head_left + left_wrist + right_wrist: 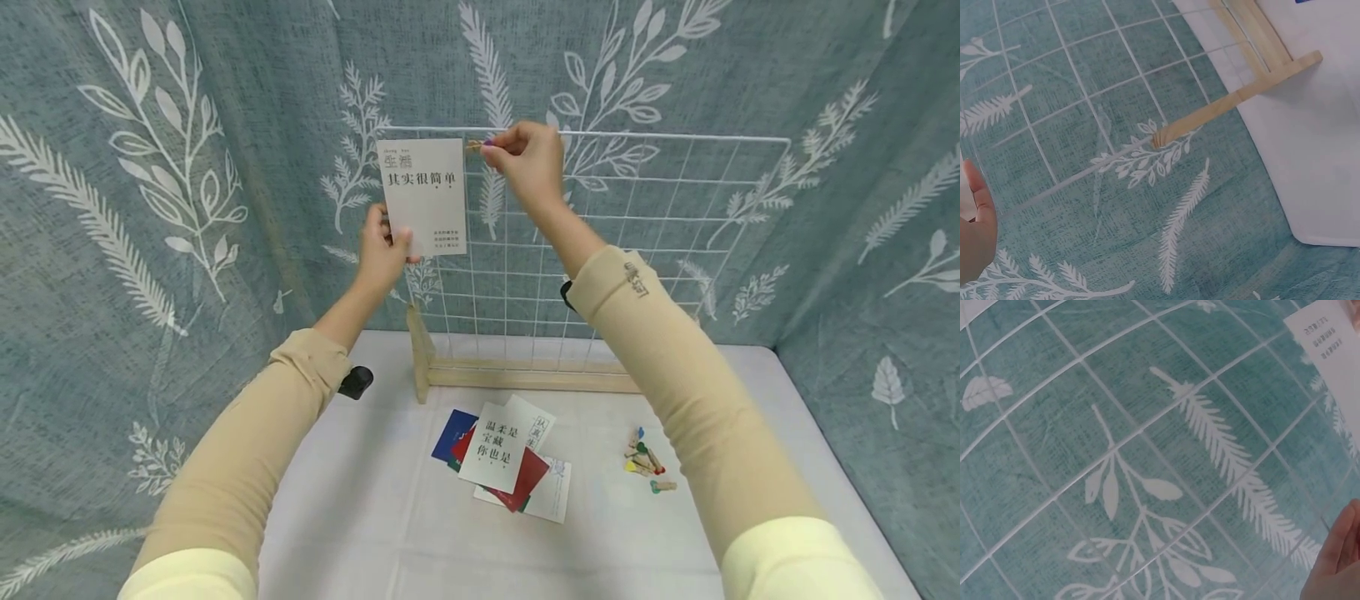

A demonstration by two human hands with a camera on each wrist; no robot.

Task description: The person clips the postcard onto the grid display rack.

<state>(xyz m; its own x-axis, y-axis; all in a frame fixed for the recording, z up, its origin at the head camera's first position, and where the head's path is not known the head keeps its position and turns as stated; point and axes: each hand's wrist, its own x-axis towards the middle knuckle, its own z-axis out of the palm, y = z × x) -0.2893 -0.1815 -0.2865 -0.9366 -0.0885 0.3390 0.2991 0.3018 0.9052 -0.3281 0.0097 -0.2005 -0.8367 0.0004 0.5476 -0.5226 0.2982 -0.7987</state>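
A white card [426,200] with printed characters stands upright against the upper left of a white wire grid [600,217]. My left hand [384,250] grips the card by its lower left edge, thumb in front. At the card's upper right edge, my right hand [528,158] pinches a small wooden clothespin [475,146] with a purple end. The clothespin's tip reaches the card's edge, close under the grid's top wire. In the right wrist view the card [1329,356] shows its lower printed lines, with the right hand [1335,562] below. The left hand [979,225] shows at the left wrist view's edge.
A wooden base [525,377] carries the grid on the white table [360,517]. Several overlapping cards [491,450] lie in front of it. Several small coloured clothespins [643,458] are heaped right of them. A patterned blue-green curtain [225,167] hangs behind and at both sides.
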